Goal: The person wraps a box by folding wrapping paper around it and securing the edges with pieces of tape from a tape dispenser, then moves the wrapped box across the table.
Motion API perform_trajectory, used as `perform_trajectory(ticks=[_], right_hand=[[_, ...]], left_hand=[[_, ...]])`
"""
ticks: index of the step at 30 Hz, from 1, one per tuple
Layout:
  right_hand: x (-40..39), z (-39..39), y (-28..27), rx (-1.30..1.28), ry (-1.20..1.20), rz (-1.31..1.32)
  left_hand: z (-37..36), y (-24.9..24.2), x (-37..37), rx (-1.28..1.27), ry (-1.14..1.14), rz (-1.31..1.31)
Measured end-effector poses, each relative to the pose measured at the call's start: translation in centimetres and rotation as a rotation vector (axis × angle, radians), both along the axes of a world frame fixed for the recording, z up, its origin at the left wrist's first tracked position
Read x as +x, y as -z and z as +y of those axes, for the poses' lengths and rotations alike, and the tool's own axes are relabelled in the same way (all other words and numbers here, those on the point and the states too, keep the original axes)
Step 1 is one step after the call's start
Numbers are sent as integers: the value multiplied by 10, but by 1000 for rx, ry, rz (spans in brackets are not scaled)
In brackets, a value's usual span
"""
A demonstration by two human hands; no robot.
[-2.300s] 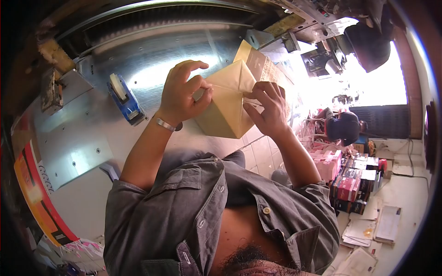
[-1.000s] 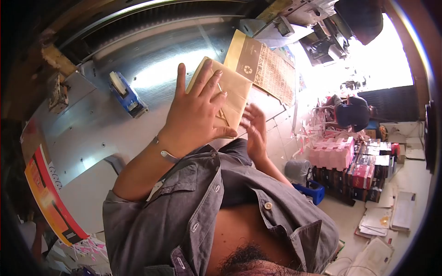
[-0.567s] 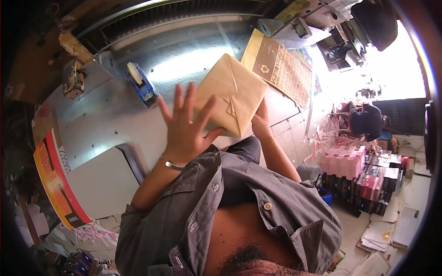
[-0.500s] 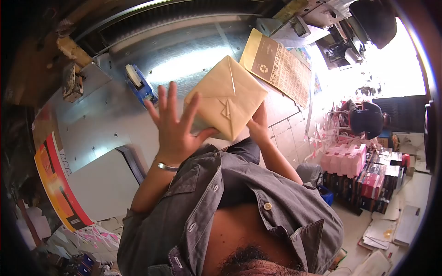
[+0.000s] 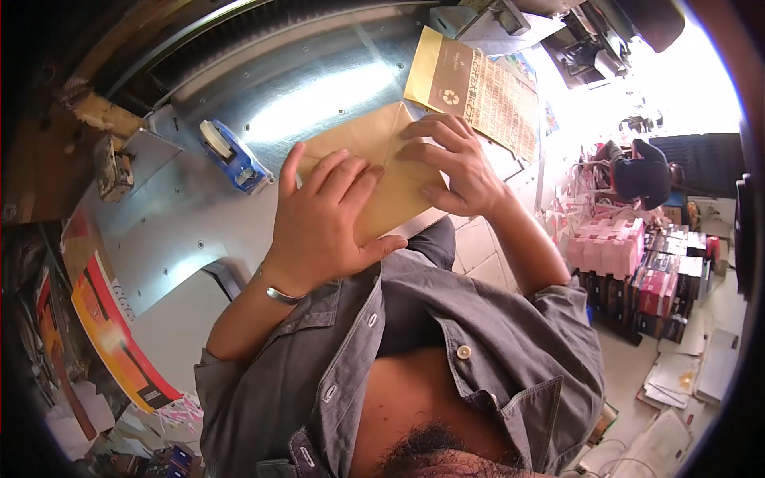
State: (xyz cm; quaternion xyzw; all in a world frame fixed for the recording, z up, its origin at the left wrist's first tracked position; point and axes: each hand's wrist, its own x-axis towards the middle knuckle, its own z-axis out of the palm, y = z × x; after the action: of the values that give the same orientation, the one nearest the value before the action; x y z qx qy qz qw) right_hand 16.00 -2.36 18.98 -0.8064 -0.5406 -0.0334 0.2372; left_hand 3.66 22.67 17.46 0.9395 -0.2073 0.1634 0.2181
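A package wrapped in tan paper [image 5: 402, 199] sits at the near edge of the metal table, folded flaps on its upper face. Across its top left lies my left hand [image 5: 323, 211], fingers stretched and apart, thumb by the near edge. My right hand [image 5: 462, 163] grips the package's right side, its fingers bent over the top and the thumb lower down. Both hands cover part of the folds. To the left, apart from my hands, stands a blue tape dispenser [image 5: 235, 155]. A brown printed paper bag [image 5: 474, 92] lies behind the package.
The metal table [image 5: 171, 211] carries a grey flat sheet [image 5: 183, 327] and a red-orange printed sheet [image 5: 119, 334] on the left. At right are pink boxes [image 5: 606, 247], stacked dark boxes [image 5: 657, 287] and another person [image 5: 641, 175]. Metal machine parts [image 5: 502, 24] overhang the far side.
My left hand has come down from raised onto the package's top. My right hand has moved from the lower right side up onto its top and right edge.
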Motion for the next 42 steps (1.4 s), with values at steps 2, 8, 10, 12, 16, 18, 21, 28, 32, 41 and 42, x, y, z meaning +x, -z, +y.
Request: perform_trajectory(ticks=[2, 8, 10, 12, 16, 18, 21, 28, 32, 41, 42], right_hand=[[7, 5, -3, -18, -13, -10], [14, 11, -7, -92, -71, -56], [13, 12, -9, -91, -127, -69], [17, 14, -10, -114, -151, -82], [31, 11, -11, -138, -77, -136], [29, 12, -11, -123, -91, -122], [19, 16, -8, -99, -174, -95], [58, 4, -9, -111, 4, -132], [63, 15, -33, 13, 102, -134], [-13, 96, 17, -163, -16, -22], [-11, 96, 16, -167, -24, -24]], left_hand=[[2, -3, 3, 19, 18, 33], [-2, -10, 0, 45, 18, 67], [-2, -10, 0, 47, 22, 85], [-1, -11, 1, 48, 23, 96], [-2, -12, 1, 52, 26, 111], [-1, -12, 1, 52, 27, 119], [0, -11, 1, 43, 27, 125], [5, -11, 1, 25, 63, 143], [35, 2, -3, -60, 36, 100], [45, 77, -33, -742, -163, -44], [35, 83, -35, -850, -173, -26]])
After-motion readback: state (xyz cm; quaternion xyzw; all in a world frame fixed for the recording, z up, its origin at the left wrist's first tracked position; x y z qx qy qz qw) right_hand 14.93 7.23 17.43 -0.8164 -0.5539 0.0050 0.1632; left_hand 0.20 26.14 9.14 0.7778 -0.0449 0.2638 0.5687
